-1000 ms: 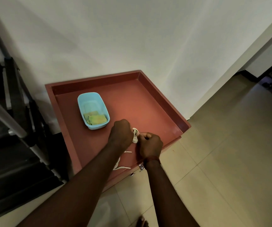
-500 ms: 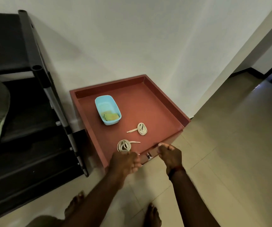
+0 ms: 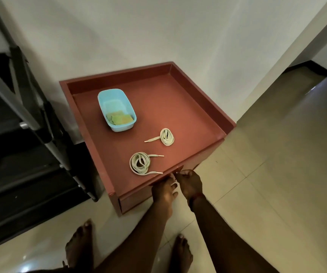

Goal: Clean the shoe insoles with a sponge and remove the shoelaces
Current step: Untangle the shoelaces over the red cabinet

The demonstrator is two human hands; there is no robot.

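What the left hand (image 3: 163, 191) and right hand (image 3: 189, 184) hold, if anything, is too small to tell.

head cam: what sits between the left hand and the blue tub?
The nearer coiled shoelace, lying on the red tray between left hand and blue tub; head view.

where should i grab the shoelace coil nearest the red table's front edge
Pinch the near shoelace coil across its bunched loops on the left side, coming straight down from above. It lies flat, and both loose tails trail right; pulling those would likely unwind it.
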